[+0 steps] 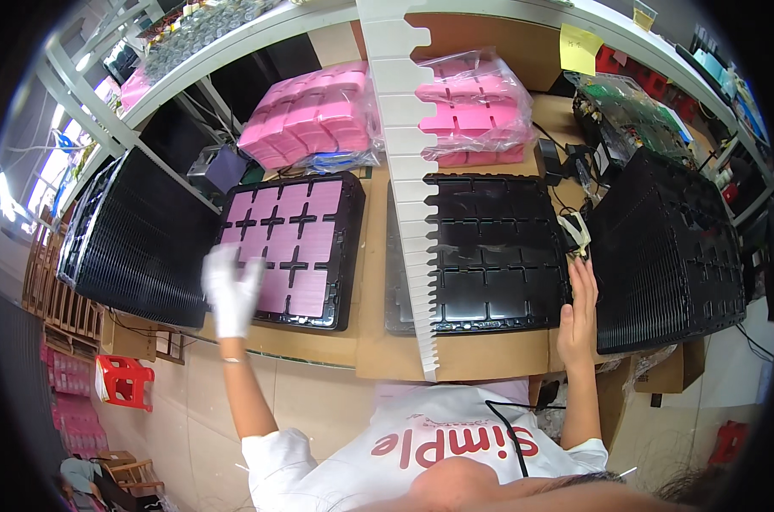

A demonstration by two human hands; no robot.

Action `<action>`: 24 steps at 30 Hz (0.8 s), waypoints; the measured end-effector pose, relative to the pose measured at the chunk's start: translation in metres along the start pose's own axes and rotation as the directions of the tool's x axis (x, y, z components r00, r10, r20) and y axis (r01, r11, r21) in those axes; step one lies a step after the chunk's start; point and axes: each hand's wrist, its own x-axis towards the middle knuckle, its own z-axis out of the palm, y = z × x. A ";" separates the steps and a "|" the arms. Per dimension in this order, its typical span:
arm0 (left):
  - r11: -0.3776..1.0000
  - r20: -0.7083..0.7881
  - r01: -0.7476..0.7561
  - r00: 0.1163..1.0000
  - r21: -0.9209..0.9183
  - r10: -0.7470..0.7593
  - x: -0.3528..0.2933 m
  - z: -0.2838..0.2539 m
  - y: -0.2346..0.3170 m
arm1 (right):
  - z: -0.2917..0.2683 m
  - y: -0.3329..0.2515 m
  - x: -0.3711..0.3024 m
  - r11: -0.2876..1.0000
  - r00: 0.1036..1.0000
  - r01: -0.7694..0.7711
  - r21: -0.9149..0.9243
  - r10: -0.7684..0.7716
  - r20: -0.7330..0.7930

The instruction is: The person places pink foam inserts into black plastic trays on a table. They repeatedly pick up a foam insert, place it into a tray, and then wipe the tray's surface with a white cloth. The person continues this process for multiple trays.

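Note:
My left hand (232, 292), in a white glove, hovers at the near left corner of a black tray (349, 247). Its fingers are spread and nothing shows in them. Square pink foam pads (307, 291) fill this tray's compartments. Bare and with fingers stretched out, my right hand (579, 309) lies along the right side of a second black tray (506, 300); contact with its edge is hard to tell. Dark compartments without pink pads show in that one. Just beyond my right fingertips is a small white-and-black clip-like tool (576, 232).
Tall stacks of black trays stand at the left (144, 247) and right (664, 256). Behind are bagged pink foam blocks (314, 115) and more pink foam (476, 115). A white notched strip (401, 128) crosses the middle. Circuit boards (638, 115) and cables lie back right.

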 end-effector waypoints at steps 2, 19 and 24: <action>0.980 0.289 -0.107 0.945 -0.169 0.153 -0.025 0.019 0.074 | 0.007 -0.005 0.009 0.999 0.999 0.037 0.039 -0.039 0.029; 0.789 0.465 -0.110 0.755 -0.604 0.462 -0.102 0.038 0.176 | 0.056 -0.053 0.005 0.791 0.948 -0.169 0.588 -0.032 0.315; 0.335 0.708 0.703 0.694 -0.628 -0.131 -0.097 0.050 0.206 | 0.108 -0.064 -0.034 0.351 0.711 -0.677 0.647 0.085 0.698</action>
